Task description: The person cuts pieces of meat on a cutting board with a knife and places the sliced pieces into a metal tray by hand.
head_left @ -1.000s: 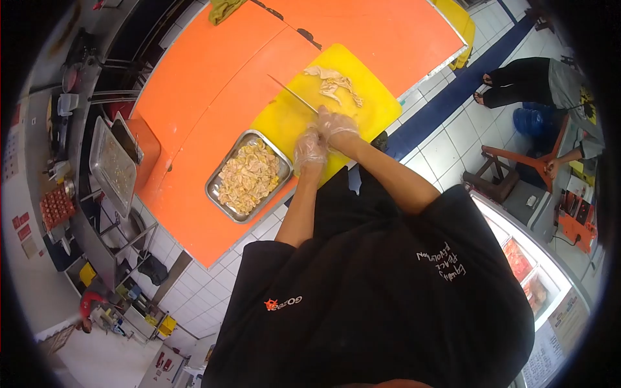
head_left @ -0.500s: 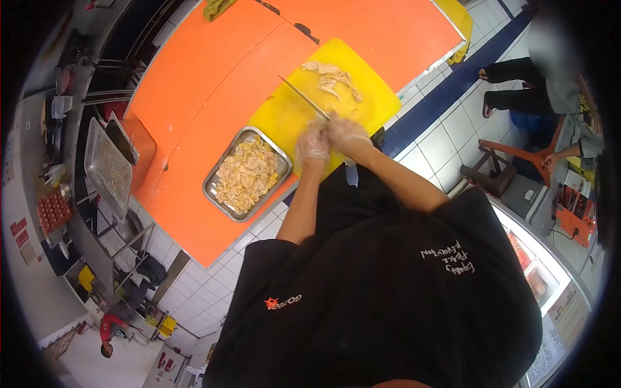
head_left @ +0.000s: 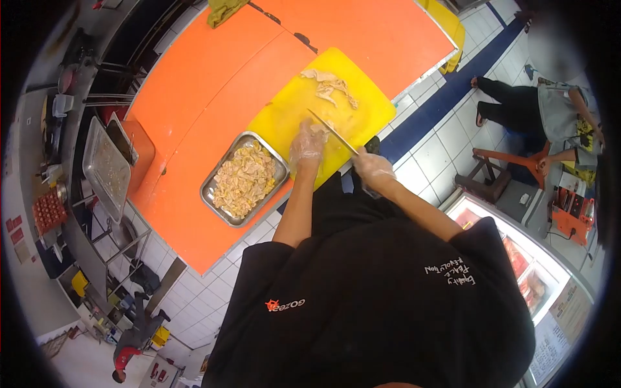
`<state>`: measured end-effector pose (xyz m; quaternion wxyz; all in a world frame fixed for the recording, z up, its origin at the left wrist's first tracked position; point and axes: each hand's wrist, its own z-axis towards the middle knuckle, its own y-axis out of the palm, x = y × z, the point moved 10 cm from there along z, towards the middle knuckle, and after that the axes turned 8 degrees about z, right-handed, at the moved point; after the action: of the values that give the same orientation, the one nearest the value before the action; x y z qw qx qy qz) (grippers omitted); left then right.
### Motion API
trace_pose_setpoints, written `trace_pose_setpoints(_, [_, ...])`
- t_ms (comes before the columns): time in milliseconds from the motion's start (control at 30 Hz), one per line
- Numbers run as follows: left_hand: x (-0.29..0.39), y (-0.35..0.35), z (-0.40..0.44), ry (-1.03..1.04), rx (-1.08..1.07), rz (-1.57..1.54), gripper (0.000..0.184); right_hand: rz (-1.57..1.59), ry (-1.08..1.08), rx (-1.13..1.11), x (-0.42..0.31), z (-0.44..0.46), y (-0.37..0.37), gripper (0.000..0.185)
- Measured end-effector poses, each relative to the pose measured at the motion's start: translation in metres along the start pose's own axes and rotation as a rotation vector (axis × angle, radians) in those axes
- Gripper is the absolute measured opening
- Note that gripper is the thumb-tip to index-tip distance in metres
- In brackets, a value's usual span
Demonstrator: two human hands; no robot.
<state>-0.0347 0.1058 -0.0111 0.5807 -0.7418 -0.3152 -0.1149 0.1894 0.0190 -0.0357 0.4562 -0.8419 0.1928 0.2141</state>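
Observation:
A yellow cutting board (head_left: 369, 110) lies on the orange table. My right hand (head_left: 375, 171), in a clear plastic glove, is closed round the handle of a knife (head_left: 333, 132). Its blade slants up and left over the board. My left hand (head_left: 306, 145), also gloved, rests on the board left of the blade, fingers bent at a small pale piece of meat (head_left: 320, 128) partly hidden by them. Farther up the board lie loose strips of pale raw meat (head_left: 331, 85). Beside my left wrist stands a metal tray (head_left: 208, 194) heaped with cut meat (head_left: 244, 180).
The orange table (head_left: 194, 129) carries a yellow-green cloth (head_left: 223, 11) at its far edge. Metal trays (head_left: 107, 168) stand off its left side. To the right are a lit display fridge (head_left: 517, 258) and a person (head_left: 517, 103); another person (head_left: 132, 343) is at lower left.
My right hand has drawn away right and down with the knife, parting from my left hand. The left hand has shifted slightly up-left on the board.

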Motion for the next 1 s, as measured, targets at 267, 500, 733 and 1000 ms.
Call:
trace_pose_setpoints(267, [0.046,-0.039,-0.017,0.448,0.192,0.419,0.031,-0.133,0.084,-0.076,-0.028,0.001,-0.037,0.037])
trace_pose_setpoints(500, [0.015,-0.016,0.004,-0.006,-0.171,-0.115,0.042,0.066,0.146,0.024,-0.033,-0.027,-0.071,0.035])
trace_pose_setpoints(733, [0.01,0.012,0.013,-0.056,-0.173,-0.336,0.043,0.146,0.091,0.088,-0.047,-0.039,-0.074,0.036])
trace_pose_setpoints(1000, [0.003,-0.013,-0.011,0.012,-0.17,0.269,0.035,0.004,0.159,0.027,-0.027,-0.024,-0.042,0.032])
